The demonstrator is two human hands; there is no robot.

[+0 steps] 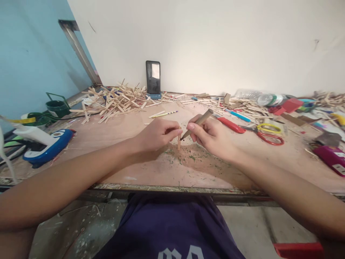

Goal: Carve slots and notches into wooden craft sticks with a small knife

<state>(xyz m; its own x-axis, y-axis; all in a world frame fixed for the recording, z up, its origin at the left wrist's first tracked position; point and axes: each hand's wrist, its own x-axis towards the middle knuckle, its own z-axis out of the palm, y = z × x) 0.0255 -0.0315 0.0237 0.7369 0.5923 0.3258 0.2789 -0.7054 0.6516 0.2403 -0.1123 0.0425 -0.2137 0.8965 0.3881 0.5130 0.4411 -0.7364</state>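
My left hand [157, 135] pinches a short wooden stick piece [179, 142] and stands it upright on the plywood worktop [107, 144]. My right hand [212, 136] grips a tan wooden-handled tool [199, 122] like a pen. Its dark tip touches the stick near its top. Fine dust and green specks lie on the board around the stick.
A heap of wooden sticks [115, 100] lies at the back left, with a phone [153, 77] propped against the wall. A red-handled cutter [231, 125], scissors [268, 133], more sticks and clutter lie to the right. A blue glue gun [47, 145] sits at the left edge.
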